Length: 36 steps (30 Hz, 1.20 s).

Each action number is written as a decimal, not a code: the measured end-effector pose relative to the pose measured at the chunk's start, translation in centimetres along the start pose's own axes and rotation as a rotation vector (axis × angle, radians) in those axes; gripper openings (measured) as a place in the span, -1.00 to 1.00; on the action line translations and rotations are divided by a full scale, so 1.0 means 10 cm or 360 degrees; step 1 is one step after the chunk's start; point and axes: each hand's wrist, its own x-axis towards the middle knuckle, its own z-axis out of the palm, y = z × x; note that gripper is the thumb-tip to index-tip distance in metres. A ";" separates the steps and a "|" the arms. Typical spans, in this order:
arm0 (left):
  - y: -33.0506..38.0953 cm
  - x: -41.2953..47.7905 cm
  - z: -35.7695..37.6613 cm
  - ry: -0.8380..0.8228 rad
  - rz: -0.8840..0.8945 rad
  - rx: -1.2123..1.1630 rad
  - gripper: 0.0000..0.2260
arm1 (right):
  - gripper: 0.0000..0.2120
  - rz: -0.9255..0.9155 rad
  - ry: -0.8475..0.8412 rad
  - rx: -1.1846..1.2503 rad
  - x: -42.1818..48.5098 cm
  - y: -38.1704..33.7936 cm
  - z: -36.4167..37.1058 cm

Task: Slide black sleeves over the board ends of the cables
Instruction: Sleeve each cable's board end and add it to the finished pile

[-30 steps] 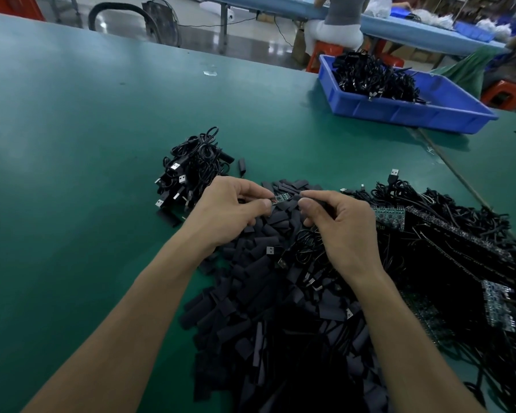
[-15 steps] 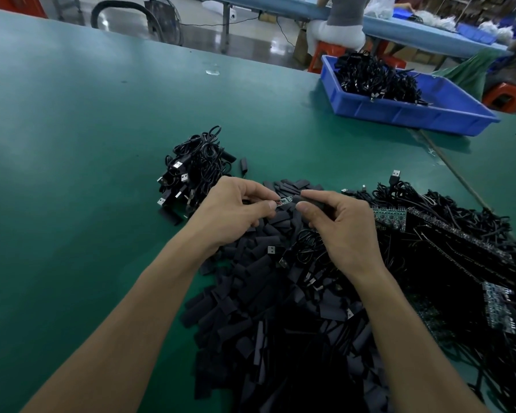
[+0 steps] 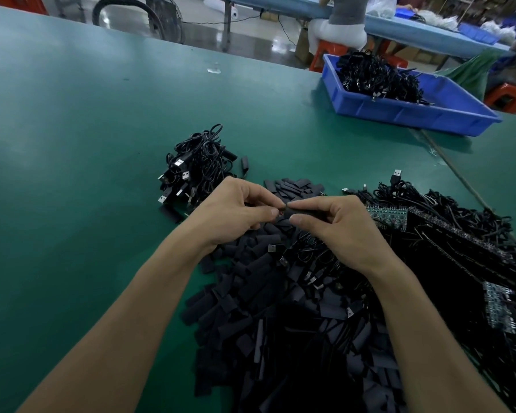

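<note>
Head view: fingers of my right hand are pinching a black sleeve above the loose pile, at its twelve o'clock. Fingers of my left hand, at the sleeve's nine o'clock, are pinching what I take for the board end, nearly hidden. I am judging that feeding straight, without squashing the mouth, matters most.

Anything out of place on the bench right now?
Minor only. One black piece lies alone between the cable bundle and sleeve pile; a clear scrap sits on the table farther back. Nothing looks damaged.
</note>
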 end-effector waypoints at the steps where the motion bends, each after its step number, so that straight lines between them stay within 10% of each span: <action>1: 0.00 0.00 0.01 0.0004 0.0007 -0.0006 -0.88 | -0.76 -0.0012 -0.0005 0.0020 0.00 0.00 0.00; 36: -0.04 0.00 -0.01 0.0041 -0.0051 -0.0107 -0.92 | -0.78 -0.0152 0.0196 0.0392 -0.08 0.05 0.09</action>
